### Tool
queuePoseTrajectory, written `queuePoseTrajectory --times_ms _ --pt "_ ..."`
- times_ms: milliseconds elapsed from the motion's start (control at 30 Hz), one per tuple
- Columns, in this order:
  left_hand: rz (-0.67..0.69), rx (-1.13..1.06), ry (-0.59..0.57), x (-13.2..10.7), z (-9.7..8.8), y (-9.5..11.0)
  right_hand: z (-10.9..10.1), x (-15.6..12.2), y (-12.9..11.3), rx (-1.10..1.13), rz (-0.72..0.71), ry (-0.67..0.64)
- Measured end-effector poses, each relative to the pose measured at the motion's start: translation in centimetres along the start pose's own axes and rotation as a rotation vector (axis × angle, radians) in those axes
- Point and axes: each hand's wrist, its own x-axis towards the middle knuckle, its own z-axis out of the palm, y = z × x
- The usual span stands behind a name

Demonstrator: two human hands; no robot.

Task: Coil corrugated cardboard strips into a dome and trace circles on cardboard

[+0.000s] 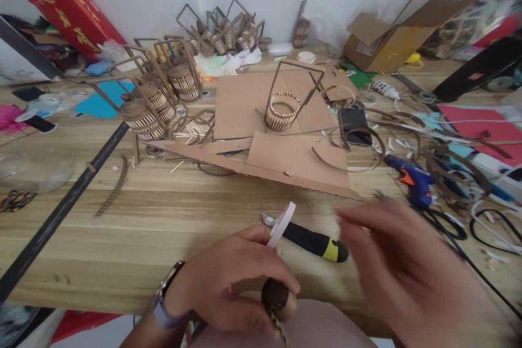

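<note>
Of the hands, the left hand (232,283) at 6 o'clock grips a small cardboard roll (276,299) and a white strip (282,224) pointing toward 12. The right hand (399,272) is blurred at 4 o'clock, fingers spread, beside the knife (314,242) on the bench (142,223).

The scene is evenly, softly lit; the right hand (403,277) is motion-blurred, and edges are bowed.

Open tabletop (163,228) toward near-left corner; cardboard sheets (285,157) blocking the centre, glue gun (411,179) and cables (460,235) the right edge, utility knife (314,242) the front.
</note>
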Motion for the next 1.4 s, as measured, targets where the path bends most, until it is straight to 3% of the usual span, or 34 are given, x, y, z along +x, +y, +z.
queuePoseTrajectory --times_ms 133,333,467,700,967,1067,1233,1400 --pt "0.012 0.055 -0.044 0.5 0.1 0.0 2.5 3.7 0.4 0.112 0.012 -0.134" --pt "-0.016 0.178 -0.089 0.7 0.3 0.0 2.8 3.3 0.7 0.137 0.08 -0.198" --pt "-0.042 0.34 -0.095 0.9 0.9 -0.1 3.0 3.0 0.9 0.078 0.082 -0.162" --pt "-0.089 0.547 -0.063 1.5 0.8 -0.1 2.9 2.6 1.2 0.004 -0.053 0.002" --pt "-0.125 0.619 -0.09 1.5 0.9 0.0 2.6 2.4 2.9 0.078 0.106 0.067" --pt "-0.12 0.635 -0.098 1.6 0.9 0.0 2.4 2.7 2.8 -0.091 -0.099 0.076" --pt "-0.1 0.672 -0.12 1.7 1.1 0.1 2.6 3.3 2.1 -0.35 -0.515 -0.092" --pt "-0.113 0.724 -0.157 1.8 1.3 0.4 3.1 3.5 2.5 -0.471 -0.666 -0.126"
